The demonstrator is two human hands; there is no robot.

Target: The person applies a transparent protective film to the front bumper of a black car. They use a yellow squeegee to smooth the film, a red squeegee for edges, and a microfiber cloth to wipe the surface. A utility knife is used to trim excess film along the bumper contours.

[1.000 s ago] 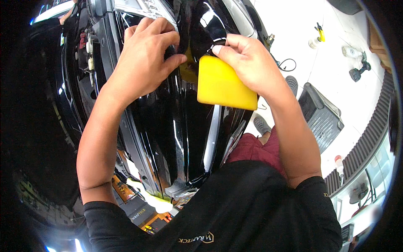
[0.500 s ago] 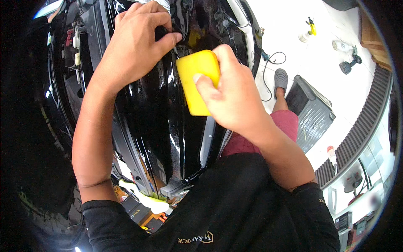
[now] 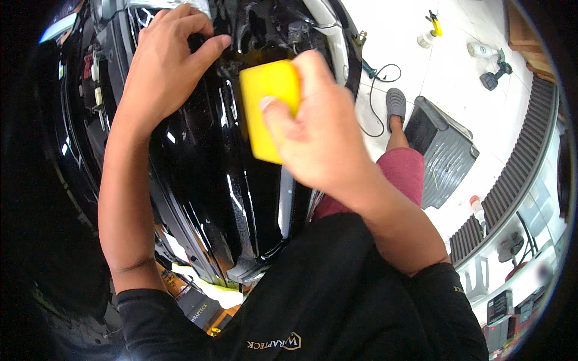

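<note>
My right hand point(image 3: 322, 129) grips a flat yellow squeegee point(image 3: 259, 120), its thumb on the upper face and the fingers mostly hidden. The squeegee is over a glossy black car panel point(image 3: 208, 162) with wet-looking streaks; whether it touches the panel, I cannot tell. To the upper left, my left hand point(image 3: 168, 60) is closed with bent fingers, its fingertips partly hidden. Clear film point(image 3: 195, 6) shows beside those fingers and seems pinched in them. Wrinkled reflections run over the panel between the two hands.
On the white floor at right lie a black ridged mat point(image 3: 448, 156), a thin cable point(image 3: 371, 108), a spray bottle point(image 3: 427, 39) and a dark cordless tool point(image 3: 495, 77). My shoe point(image 3: 395, 103) stands beside the mat. A grey ribbed strip point(image 3: 524, 144) curves along the right.
My left hand has moved to the left, and the clear film beside it has shifted with it. My right hand with the squeegee has moved slightly left and up. The view has also shifted a little.
</note>
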